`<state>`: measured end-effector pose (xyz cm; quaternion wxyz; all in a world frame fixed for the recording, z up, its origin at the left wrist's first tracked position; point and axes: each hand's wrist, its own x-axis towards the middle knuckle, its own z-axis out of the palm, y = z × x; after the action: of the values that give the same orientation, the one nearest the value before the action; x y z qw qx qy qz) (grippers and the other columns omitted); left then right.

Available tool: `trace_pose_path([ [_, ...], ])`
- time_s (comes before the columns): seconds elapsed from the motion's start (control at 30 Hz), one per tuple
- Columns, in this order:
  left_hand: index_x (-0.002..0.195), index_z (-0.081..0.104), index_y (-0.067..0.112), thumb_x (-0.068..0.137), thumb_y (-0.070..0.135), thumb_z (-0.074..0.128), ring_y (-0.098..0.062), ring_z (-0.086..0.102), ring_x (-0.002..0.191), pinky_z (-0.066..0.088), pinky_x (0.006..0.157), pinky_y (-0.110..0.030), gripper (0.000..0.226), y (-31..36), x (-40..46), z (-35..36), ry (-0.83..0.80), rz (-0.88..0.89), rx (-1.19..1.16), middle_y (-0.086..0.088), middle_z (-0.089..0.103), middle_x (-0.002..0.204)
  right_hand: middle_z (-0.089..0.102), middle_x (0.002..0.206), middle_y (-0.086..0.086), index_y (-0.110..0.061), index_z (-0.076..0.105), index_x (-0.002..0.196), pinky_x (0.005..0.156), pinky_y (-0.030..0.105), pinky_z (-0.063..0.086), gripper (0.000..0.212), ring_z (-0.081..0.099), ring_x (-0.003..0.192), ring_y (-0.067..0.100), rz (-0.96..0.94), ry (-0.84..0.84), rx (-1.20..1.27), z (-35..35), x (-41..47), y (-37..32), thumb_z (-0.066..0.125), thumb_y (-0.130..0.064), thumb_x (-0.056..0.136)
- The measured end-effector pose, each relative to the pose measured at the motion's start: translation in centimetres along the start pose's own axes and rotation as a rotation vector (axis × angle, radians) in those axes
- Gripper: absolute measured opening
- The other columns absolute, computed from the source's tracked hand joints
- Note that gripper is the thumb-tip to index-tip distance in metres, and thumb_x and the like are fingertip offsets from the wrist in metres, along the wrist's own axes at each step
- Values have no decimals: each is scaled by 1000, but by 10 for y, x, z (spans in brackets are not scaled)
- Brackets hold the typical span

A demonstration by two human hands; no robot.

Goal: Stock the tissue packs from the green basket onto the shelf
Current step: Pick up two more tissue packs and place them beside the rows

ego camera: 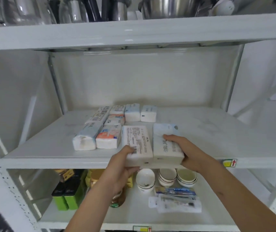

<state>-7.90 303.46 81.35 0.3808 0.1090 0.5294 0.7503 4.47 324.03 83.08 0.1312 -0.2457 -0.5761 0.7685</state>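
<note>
Tissue packs feel light, soft and slick in their wrap, so you hold by the near ends: your left hand [119, 166] pinches the printed pack [138, 144], your right hand [190, 153] the pale pack [165, 141], both overhanging the shelf [50, 153] front edge.

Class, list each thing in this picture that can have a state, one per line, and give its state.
Left hand: grips the printed-label tissue pack.
Right hand: grips the pale blue tissue pack.
Printed-label tissue pack: held, overhanging the shelf's front edge.
Pale blue tissue pack: held, flush beside the other.
Stocked tissue packs: sealed, lying in rows.
Middle shelf: partly filled.
Bowls: stacked, upright, on the shelf below.
</note>
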Motion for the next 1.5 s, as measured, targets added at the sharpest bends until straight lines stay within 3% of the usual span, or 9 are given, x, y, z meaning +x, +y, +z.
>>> trace_pose_path([
  [0.33, 128, 63, 15, 93, 26, 64, -26, 73, 100, 63, 82, -41, 37, 20, 52, 22, 230, 94, 190, -6, 75, 112, 78, 115, 18, -9, 68, 127, 89, 50, 63, 48, 74, 106, 39, -67, 79, -92, 3, 56, -5, 81, -21, 82],
  [0.5, 132, 60, 22, 89, 29, 68, -10, 68, 96, 56, 61, -20, 45, 22, 64, 26, 256, 294, 317, 9, 71, 113, 83, 88, 5, -14, 74, 108, 61, 30, 60, 34, 80, 74, 22, -85, 111, -270, -1, 76, -11, 85, -22, 78],
  [0.73, 146, 51, 15, 106, 31, 50, -26, 45, 136, 44, 112, -45, 44, 15, 86, 21, 256, 626, 814, -7, 50, 144, 81, 104, 5, -21, 75, 104, 63, 26, 57, 39, 78, 82, 15, -202, 193, -457, -8, 98, -9, 81, -46, 75],
  [0.97, 135, 55, 12, 105, 20, 48, -28, 55, 108, 47, 90, -37, 32, 19, 101, 17, 465, 857, 1494, -11, 61, 123, 45, 126, -9, -34, 52, 126, 84, 16, 43, 59, 55, 113, 3, -519, 422, -654, -8, 119, 5, 81, -52, 77],
  [1.1, 125, 59, 12, 98, 8, 48, -27, 53, 113, 47, 93, -34, 30, 37, 97, 15, 371, 787, 1660, -9, 56, 130, 50, 124, -8, -23, 64, 117, 102, 34, 47, 38, 54, 118, 16, -629, 451, -846, -5, 115, -3, 72, -48, 90],
  [1.23, 125, 68, 11, 96, 20, 59, -31, 63, 121, 55, 98, -39, 32, 24, 68, -4, 179, 1042, 1642, -13, 65, 135, 49, 142, -6, -27, 62, 129, 108, 41, 43, 43, 46, 130, 19, -797, 417, -1232, -5, 83, 4, 48, -55, 99],
  [1.3, 136, 63, 8, 98, 35, 56, -33, 58, 133, 47, 110, -39, 48, 13, 61, -9, 117, 978, 1783, -16, 59, 146, 37, 158, -8, -30, 49, 147, 118, 40, 36, 59, 31, 146, 15, -716, 322, -1399, -5, 69, 12, 44, -57, 95],
  [1.4, 162, 18, 7, 103, 54, 41, -29, 15, 159, 9, 126, -37, 79, 12, 69, -8, -1, 728, 1957, -15, 13, 172, 0, 171, -16, -30, 9, 164, 123, 36, 29, 83, -4, 159, 9, -532, 163, -1596, -1, 66, 18, 49, -57, 95],
  [1.5, 161, 13, 6, 101, 58, 43, -30, 17, 156, 17, 127, -38, 85, 28, 85, 1, -39, 716, 2005, -14, 20, 167, -14, 170, -18, -30, -1, 164, 119, 41, 39, 95, -13, 159, 9, -472, 115, -1596, 5, 76, 9, 55, -58, 93],
])
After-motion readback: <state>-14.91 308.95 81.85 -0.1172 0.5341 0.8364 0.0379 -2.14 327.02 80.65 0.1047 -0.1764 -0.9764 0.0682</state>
